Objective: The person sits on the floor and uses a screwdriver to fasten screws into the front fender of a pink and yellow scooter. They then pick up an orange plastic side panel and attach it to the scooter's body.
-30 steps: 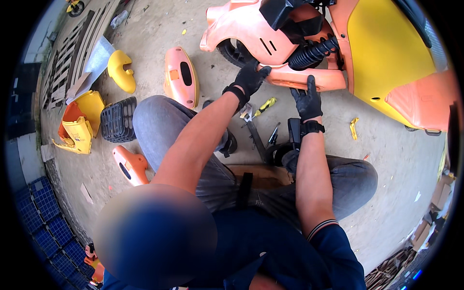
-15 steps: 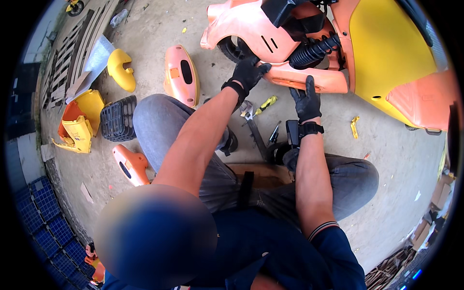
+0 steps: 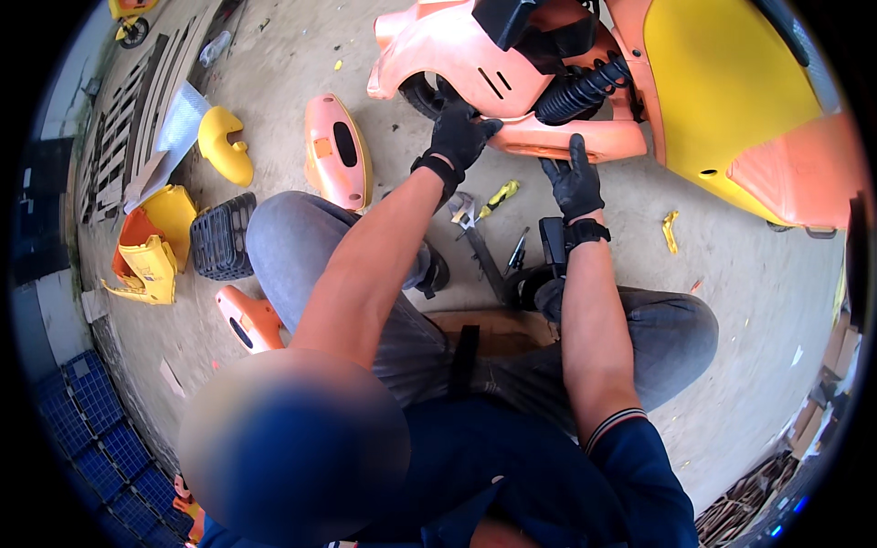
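Orange panel (image 3: 607,144) on near side of scooter (image 3: 731,100). Left hand (image 3: 459,139) at panel's left end, can't tell if grip's closed tbh. Right hand (image 3: 575,183) unclenched, fingers (image 3: 578,153) against lower edge.

Dressed in a dark navy short-sleeved shirt (image 3: 548,484), with thin pale and reddish stripes (image 3: 614,424) edging the right sleeve and a small pale button (image 3: 498,479) in front. Clad below in faded grey-blue jeans (image 3: 290,242) and dark shoes (image 3: 437,276). Gloved in black on left hand (image 3: 459,135) and right hand (image 3: 575,185), with black bands (image 3: 587,232) around both wrists.
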### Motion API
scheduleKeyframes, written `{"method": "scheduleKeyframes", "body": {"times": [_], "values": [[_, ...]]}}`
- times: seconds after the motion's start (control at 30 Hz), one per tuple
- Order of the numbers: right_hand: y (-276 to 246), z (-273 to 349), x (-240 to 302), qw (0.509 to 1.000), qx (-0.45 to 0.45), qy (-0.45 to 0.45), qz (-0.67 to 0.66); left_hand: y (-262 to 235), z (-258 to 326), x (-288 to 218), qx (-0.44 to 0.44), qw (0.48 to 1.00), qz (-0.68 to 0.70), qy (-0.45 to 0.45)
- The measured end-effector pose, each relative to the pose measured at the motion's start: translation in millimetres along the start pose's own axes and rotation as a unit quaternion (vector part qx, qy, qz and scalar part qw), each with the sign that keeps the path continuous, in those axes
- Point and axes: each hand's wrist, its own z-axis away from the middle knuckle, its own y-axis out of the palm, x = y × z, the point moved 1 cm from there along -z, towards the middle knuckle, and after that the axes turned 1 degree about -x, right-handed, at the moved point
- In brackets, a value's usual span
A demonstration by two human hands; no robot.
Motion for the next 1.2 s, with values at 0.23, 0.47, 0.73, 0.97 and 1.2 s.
{"method": "scheduleKeyframes", "body": {"times": [0.23, 0.47, 0.73, 0.97, 1.2], "values": [[3, -6, -3, 1.0, 0.021, 0.004, -0.022, 2, -3, 4, 0.003, 1.0, 0.002, 0.017], [7, -10, -5, 0.998, 0.049, -0.001, -0.044, 3, -9, 21, 0.034, 0.999, 0.026, -0.001], [4, -8, -4, 0.998, 0.049, -0.032, -0.018, 5, -13, 30, 0.05, 0.984, -0.116, 0.125], [6, -10, -8, 0.995, -0.03, -0.091, 0.037, 4, -8, 11, 0.104, 0.995, -0.01, -0.002], [-16, 3, -13, 0.998, 0.036, -0.045, -0.006, 7, 0, -3, 0.096, 0.994, 0.01, -0.049]]}}
